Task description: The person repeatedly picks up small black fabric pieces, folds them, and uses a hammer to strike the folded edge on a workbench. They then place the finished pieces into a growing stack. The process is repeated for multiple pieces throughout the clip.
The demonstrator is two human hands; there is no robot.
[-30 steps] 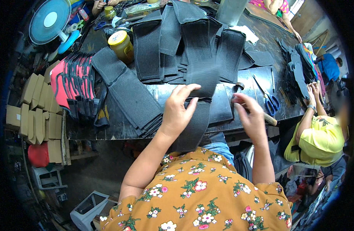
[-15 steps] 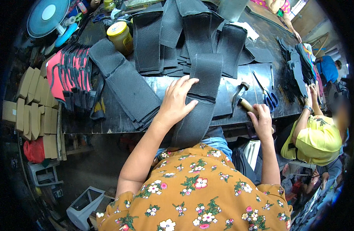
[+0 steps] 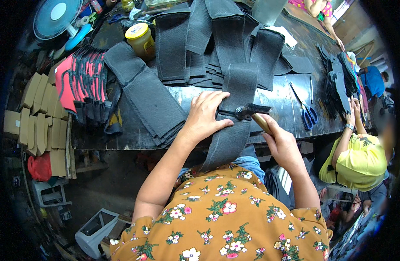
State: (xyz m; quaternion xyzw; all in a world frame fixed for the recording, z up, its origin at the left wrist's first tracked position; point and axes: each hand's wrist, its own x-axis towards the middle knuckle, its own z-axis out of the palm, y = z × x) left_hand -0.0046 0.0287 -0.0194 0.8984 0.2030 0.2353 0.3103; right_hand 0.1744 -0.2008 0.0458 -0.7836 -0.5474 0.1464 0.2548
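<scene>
I saw the black strip [image 3: 230,140] lying over the table edge [image 3: 95,143], seven to one o'clock — its cross seam [image 3: 226,114] at three from the nearer left hand [image 3: 203,114], fingers spread on it, and at ten from the right hand [image 3: 281,142], which gripped the hammer [image 3: 261,122].

Workshop: hammer [image 3: 254,114], scissors [image 3: 307,114], worktable [image 3: 95,141] bearing stacked black strips [image 3: 154,102].
</scene>
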